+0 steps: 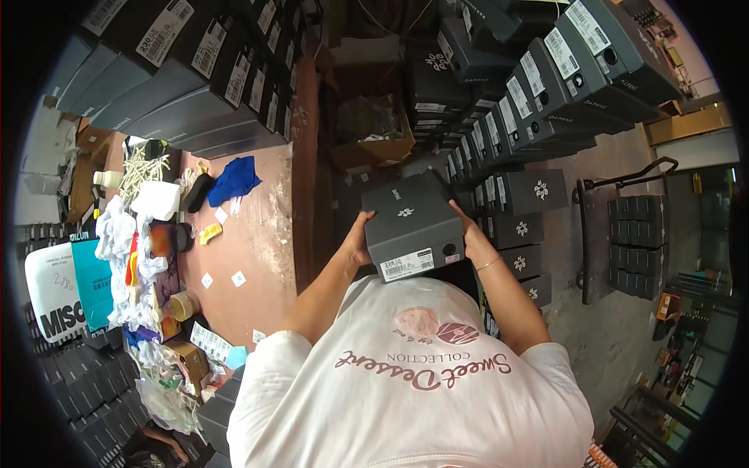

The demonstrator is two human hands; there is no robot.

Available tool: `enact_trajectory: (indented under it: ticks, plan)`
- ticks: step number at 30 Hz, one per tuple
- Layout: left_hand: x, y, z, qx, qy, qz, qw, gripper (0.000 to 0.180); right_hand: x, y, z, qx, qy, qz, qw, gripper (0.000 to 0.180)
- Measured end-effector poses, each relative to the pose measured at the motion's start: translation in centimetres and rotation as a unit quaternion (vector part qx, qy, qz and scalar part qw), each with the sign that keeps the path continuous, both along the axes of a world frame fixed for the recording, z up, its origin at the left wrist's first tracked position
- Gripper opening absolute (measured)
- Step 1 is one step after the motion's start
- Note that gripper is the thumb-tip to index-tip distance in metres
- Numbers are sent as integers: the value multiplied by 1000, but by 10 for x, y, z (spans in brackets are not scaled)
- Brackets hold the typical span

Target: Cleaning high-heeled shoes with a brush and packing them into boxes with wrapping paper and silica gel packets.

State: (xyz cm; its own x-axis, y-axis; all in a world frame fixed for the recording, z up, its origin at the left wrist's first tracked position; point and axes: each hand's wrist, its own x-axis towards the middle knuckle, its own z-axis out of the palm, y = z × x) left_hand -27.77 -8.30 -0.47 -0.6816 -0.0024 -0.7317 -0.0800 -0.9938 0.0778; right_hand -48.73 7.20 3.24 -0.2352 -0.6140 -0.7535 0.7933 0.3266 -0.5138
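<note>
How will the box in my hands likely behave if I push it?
The box is probably stiff: its faces look flat and its corners square. Those flat faces should keep it from rolling. It looks closed, so its weight is hard to judge.

On your left, the pinkish-brown table (pixel 265 242) carries stacked dark boxes (pixel 199 109) at its far edge, 1 blue cloth (pixel 234 182) near them, 2 small white labels (pixel 239 278) between its side edges, and crumpled white material (pixel 117 230) along its left edge.
</note>
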Motion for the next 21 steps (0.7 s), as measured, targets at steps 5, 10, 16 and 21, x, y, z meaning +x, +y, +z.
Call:
enact_trajectory:
  ticks: [5, 10, 16, 21]
  plan:
    - [3, 0, 1, 5, 16, -10, 1000, 65, 2, 4, -13, 0, 1, 8, 1000, 53]
    - [-8, 8, -3, 4, -14, -26, 1000, 66, -7, 16, -18, -10, -35, 21, 999, 58]
    - [-15, 29, -12, -3, -86, -12, 996, 66, -29, 27, -1, -3, -200, 108, 974, 63]
    - [-25, 67, -44, 11, -154, -7, 988, 60, -38, 73, -63, 66, -309, 81, 945, 52]
